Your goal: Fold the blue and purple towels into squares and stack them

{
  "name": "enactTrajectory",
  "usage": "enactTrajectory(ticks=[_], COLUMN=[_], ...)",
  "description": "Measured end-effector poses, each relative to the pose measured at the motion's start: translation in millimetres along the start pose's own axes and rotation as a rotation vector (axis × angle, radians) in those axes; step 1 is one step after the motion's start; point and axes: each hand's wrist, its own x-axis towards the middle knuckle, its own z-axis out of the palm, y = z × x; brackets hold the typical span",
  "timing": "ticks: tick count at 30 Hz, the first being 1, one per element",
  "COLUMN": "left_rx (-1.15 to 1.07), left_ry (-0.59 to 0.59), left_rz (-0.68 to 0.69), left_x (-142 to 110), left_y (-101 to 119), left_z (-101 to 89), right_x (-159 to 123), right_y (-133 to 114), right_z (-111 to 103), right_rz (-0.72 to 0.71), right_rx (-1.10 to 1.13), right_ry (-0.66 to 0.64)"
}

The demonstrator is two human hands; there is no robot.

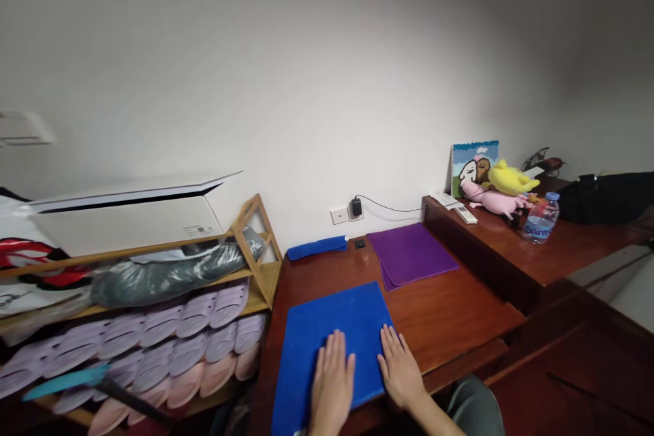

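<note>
Pale, plain wall (306, 82) rises behind a glossy reddish-brown wooden tabletop (434, 313), on which a flat, bright blue rectangular cloth (327, 327) is spread near the front edge. Its long axis appears to run away from the person towards the wall, slanting slightly; it lies directly under the left hand (332, 388), while the right hand (402, 373) is at its right edge. Of the two, the left hand is nearer the middle of the blue cloth.

Both hands are open, palms down and apart, gripping nothing. The left one rests on the cloth with fingers together, pointing towards the wall, and thumb slightly out. The right one has its fingers extended, the tips at the cloth's margin; how much of its palm touches fabric or wood cannot be told.

Beyond the blue cloth, near the wall, lies a narrow folded blue cloth (319, 246); beyond and to its right are overlapping purple cloths (413, 255). Left of it stands a light wooden rack (253, 269) with lilac slippers (194, 317).
</note>
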Motion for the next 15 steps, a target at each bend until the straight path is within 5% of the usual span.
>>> enactTrajectory(ticks=[3,6,9,15], left_rx=[-0.173,-0.221,-0.170,0.144], left_ry=[-0.175,-0.258,-0.210,-0.014], left_rz=[0.175,0.179,0.090,-0.313], left_x=[10,8,-5,-49], left_y=[67,90,57,-70], left_z=[9.6,18.2,21.2,18.2], right_x=[-1,-1,-1,-2], right_y=[3,6,6,4], right_z=[2,4,4,2], right_rz=[-0.051,-0.076,-0.043,-0.007], right_rx=[-0.012,-0.033,-0.030,-0.012], right_ry=[0.004,0.023,0.028,0.024])
